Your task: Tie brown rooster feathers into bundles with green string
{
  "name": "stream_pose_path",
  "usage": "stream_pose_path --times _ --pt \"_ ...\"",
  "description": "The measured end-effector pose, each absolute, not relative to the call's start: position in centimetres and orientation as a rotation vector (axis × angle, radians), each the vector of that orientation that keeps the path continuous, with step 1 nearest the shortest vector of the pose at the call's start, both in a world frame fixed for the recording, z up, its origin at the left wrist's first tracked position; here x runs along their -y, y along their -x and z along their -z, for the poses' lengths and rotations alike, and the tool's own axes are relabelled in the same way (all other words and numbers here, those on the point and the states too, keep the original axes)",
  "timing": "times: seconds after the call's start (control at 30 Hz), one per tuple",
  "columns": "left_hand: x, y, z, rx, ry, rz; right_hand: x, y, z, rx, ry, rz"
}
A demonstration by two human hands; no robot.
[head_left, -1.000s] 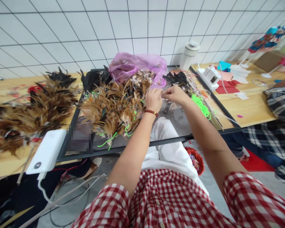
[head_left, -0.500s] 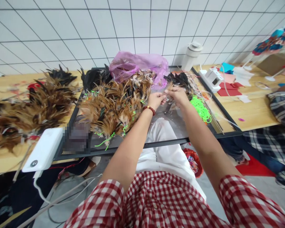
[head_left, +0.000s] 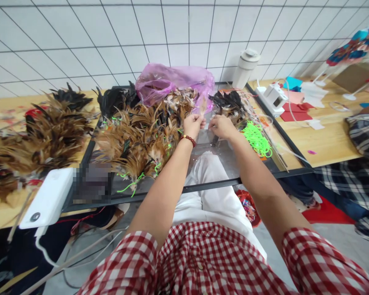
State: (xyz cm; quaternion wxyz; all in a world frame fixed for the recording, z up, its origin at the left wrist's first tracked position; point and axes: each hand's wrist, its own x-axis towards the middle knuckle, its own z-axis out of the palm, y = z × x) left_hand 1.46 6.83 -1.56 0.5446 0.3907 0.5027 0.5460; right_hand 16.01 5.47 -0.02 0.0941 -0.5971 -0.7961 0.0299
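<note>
My left hand [head_left: 194,123], with a red bead bracelet [head_left: 188,140] at its wrist, is pinched on a pale feather [head_left: 203,107] that points up from the fingertips. A small gap away, my right hand [head_left: 223,126] has its fingers bent and closed together; whatever they hold is too small to make out. Both hands are above a clear-topped, black-framed panel [head_left: 207,157]. Left of them lies a big heap of brown feathers [head_left: 141,135], with green string ends among it. Black feathers [head_left: 227,100] lie just beyond my right hand.
A pink plastic bag [head_left: 172,80] and a white bottle [head_left: 246,67] stand at the back. Green string [head_left: 256,138] is piled right, near a power strip [head_left: 273,98]. A white power bank [head_left: 47,198] and more brown feathers [head_left: 49,143] are left. Another person's plaid sleeve [head_left: 364,141] is at right.
My hands have moved apart from touching fingertips to a small gap. The pale feather now shows above my left fingers. The view has shifted slightly.
</note>
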Motion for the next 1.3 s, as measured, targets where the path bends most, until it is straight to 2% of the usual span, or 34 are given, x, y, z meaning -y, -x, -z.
stream_pose_path --times 0.37,0.57,0.77,1.0,1.17,1.3 --pt "-6.1 -1.9 2.3 -1.279 -1.168 -1.165 -4.1 -15.9 0.3 2.306 1.644 0.264" --pt "-7.2 -1.2 4.0 -1.356 -1.608 -1.148 -4.4 -16.0 0.9 2.354 1.646 0.232" --pt "-6.4 -0.8 3.6 -1.454 -1.888 -1.071 -4.5 -15.9 0.8 2.382 1.615 0.198" --pt "-6.8 -1.3 3.1 -1.429 -1.253 -1.251 -5.0 -19.7 -0.2 1.992 1.816 0.211" --pt "-6.6 -1.6 2.0 -1.346 -0.981 -1.312 -5.3 -19.9 0.5 2.31 1.595 0.045" --pt "-6.6 -1.7 2.0 -1.246 -0.879 -1.327 -5.4 -18.8 1.1 2.398 1.686 -0.009"
